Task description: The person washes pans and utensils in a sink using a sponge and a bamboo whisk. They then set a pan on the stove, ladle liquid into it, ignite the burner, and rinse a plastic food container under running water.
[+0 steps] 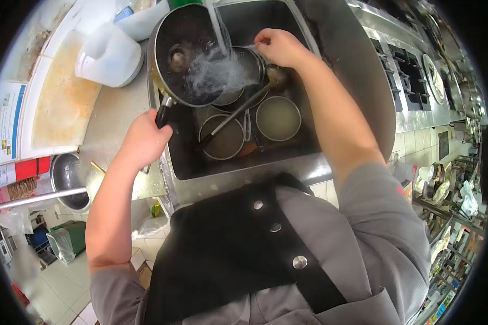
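My left hand (146, 138) is closed round the black handle of a large dark frying pan (173, 59), tilted over the left side of the sink. A stream of water (218, 27) falls by the pan's right side and splashes. Over the sink's far right part, my right hand (279, 47) has its fingers pinched together; what they hold, if anything, I cannot make out. Below it lies a ladle (277, 78), its long handle slanting across the pots. A pot of cloudy water (278, 119) and another round pot (222, 138) stand in the sink.
A white plastic tub (111, 57) stands left of the sink, beside a stained cutting board (65, 92). A metal bowl (70, 181) sits lower left. Gas burners (409, 73) are on the right, past the sink's raised steel edge (358, 65).
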Motion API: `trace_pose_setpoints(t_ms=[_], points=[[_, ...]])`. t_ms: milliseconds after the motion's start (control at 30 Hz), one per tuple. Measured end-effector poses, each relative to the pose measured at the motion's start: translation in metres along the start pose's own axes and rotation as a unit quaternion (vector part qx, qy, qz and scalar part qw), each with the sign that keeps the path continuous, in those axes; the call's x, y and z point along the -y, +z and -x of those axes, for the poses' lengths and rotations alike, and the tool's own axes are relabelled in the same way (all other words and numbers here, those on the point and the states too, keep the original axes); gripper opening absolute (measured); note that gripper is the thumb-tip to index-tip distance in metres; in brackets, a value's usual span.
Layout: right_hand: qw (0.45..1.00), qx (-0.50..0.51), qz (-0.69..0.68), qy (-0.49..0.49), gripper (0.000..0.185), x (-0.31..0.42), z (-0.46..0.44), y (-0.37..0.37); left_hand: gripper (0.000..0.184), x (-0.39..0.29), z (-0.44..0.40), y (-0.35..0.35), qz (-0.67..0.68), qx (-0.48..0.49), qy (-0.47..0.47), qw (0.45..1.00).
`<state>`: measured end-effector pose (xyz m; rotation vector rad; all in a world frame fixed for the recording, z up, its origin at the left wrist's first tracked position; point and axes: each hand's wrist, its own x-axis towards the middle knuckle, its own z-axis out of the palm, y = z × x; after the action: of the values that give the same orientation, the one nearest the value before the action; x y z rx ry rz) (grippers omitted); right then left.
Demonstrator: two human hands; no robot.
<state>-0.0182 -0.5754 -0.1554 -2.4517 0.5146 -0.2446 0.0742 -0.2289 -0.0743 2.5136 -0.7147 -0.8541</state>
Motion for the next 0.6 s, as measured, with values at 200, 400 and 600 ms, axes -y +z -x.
trace_pose_setpoints(t_ms=[200,400,600], points=[[0.989,-0.072,-0.102,0.083,0.023,0.020,0.042,-0.031,0.015,0.023,0.007,0.024,0.228,0.090,-0.046,0.968],[0.976,-0.097,-0.180,0.078,0.023,0.051,0.103,-0.053,0.012,0.050,-0.011,0.104,0.437,0.149,-0.033,0.887],[0.979,-0.118,-0.144,0.084,0.020,0.095,0.209,-0.088,0.010,0.028,-0.034,0.102,0.266,0.076,0.129,0.952]])
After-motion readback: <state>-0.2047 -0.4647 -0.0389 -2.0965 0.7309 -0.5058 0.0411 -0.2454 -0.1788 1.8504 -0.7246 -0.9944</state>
